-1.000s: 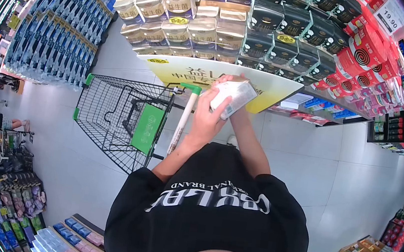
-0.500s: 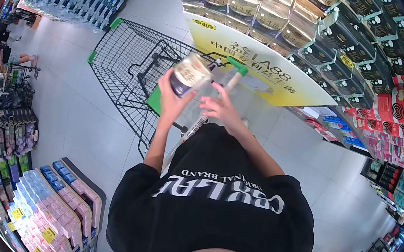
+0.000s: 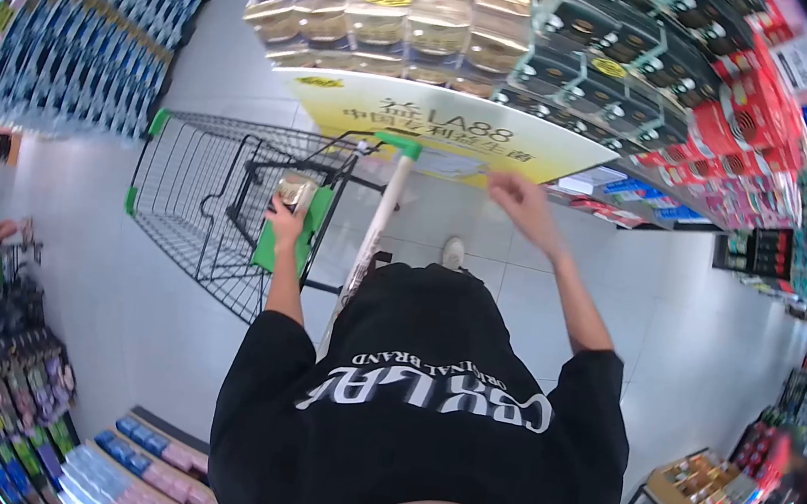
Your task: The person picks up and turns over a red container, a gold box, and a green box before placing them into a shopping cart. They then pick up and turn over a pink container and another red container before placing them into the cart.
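My left hand (image 3: 284,221) reaches over the shopping cart (image 3: 212,213) and grips a small gold-and-cream package (image 3: 296,193). This package is over the cart's green seat panel (image 3: 304,230), near the handle end. My right hand (image 3: 520,204) is raised in front of the yellow display board (image 3: 459,128), to the right of the cart handle (image 3: 384,209). Its fingers are bent and blurred, and whether they hold anything is unclear. Gold packages (image 3: 381,23) of similar look are stacked above the board.
Dark packages (image 3: 608,66) and red ones (image 3: 752,119) fill shelves at the upper right. Blue packages (image 3: 87,42) are stacked at upper left. A low shelf of pink and blue packs (image 3: 145,472) stands at lower left. A wooden crate (image 3: 697,485) is at lower right.
My left hand has carried the package left and down over the cart's seat panel. My right hand has moved away to the right. The view has shifted towards the shelves.
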Demonstrator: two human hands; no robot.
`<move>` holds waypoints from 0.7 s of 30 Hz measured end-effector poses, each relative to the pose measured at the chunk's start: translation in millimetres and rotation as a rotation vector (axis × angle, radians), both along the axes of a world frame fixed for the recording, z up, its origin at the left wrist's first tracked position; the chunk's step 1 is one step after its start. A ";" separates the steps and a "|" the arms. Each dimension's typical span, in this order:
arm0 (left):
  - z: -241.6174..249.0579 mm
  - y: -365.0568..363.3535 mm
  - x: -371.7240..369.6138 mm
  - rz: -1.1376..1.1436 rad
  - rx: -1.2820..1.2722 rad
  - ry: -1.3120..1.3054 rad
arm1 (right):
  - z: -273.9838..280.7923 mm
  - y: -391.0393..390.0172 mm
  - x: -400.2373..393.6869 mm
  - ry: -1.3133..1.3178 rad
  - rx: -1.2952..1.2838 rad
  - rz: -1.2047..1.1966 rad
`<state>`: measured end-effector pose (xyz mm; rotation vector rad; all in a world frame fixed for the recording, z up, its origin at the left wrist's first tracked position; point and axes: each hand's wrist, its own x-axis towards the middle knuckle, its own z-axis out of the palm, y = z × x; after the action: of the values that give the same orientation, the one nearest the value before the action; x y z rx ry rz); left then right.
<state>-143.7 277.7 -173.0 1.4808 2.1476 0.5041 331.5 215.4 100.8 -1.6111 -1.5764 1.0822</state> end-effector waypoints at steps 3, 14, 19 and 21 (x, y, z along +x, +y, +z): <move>28.3 5.3 13.9 0.006 -0.114 0.068 | 66.8 65.2 31.4 -0.146 0.318 -0.125; 167.5 -20.9 122.6 -0.131 0.421 -0.217 | 128.6 249.7 145.2 -1.037 0.481 -0.080; 236.4 -21.0 186.9 -0.329 0.447 -0.485 | 181.7 233.4 96.1 -0.748 0.672 -0.115; 268.2 -14.6 211.4 -0.382 0.409 -0.698 | 195.8 210.1 69.1 -0.522 0.721 -0.074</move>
<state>67.7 263.1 95.2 1.5571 1.2356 1.1578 400.6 425.5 296.6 -1.4603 -1.9081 -0.0089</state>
